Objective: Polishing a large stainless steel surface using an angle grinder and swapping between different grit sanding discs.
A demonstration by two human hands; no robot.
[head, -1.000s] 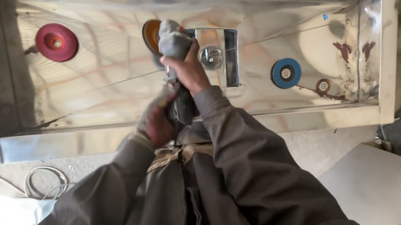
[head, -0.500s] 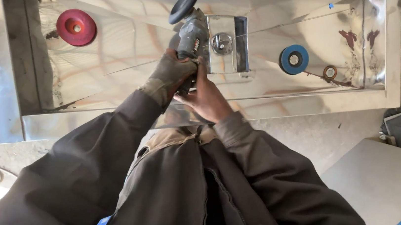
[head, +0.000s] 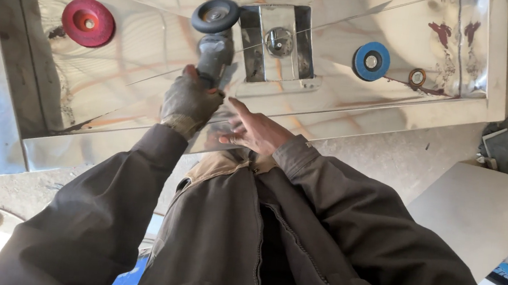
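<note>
Stainless steel tray [head: 9, 136], big, shiny, shallow, lying on the concrete floor [head: 384, 156]. Inside it: a red disc [head: 88, 22] at the left end, a blue disc [head: 371, 60] toward the right, a small brown ring [head: 417, 76] just beside the blue one, and a raised steel plate [head: 277, 41] with a round knob in the middle. Dark reddish smears in the tray's right corner.

Left hand [head: 190, 99], gloved, clenched round the body of a grey angle grinder [head: 216, 38]. The grinder points away from the person; its dark wheel is tilted, over the tray bottom right at the left edge of the raised plate. Can't tell if the wheel touches the steel.

Right hand [head: 254, 131], bare, fingers spread, released, grasping nothing; it hovers by the tray's near wall, just behind the grinder's handle end, near the left hand. Dark jacket sleeves on both arms.
</note>
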